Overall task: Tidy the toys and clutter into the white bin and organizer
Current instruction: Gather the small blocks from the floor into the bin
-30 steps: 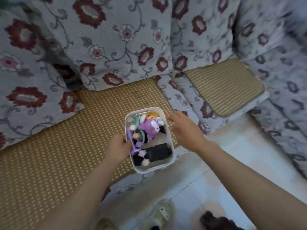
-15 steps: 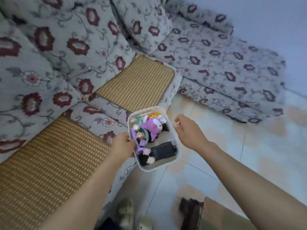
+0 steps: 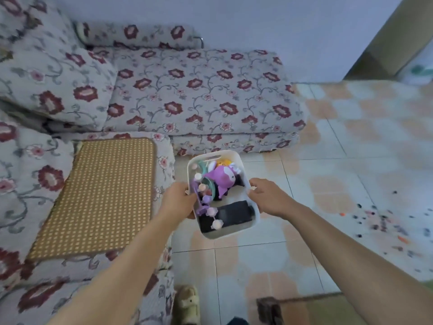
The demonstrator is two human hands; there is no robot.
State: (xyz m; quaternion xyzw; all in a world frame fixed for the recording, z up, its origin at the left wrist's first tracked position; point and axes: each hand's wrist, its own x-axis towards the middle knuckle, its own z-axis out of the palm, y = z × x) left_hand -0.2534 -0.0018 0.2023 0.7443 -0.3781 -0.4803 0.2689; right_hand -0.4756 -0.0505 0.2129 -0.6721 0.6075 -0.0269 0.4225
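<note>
Two-hand grip, one white bin (image 3: 230, 232)

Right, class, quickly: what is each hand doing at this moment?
Left hand: grips the left rim of the white bin.
Right hand: grips the bin's right rim.

Soft daylight, perhaps from right; blurred, edges warped.

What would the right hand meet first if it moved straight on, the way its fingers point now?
The right hand points left and already touches the white bin at its right wall, so the bin comes first; the purple toy lies inside, probably next.
</note>
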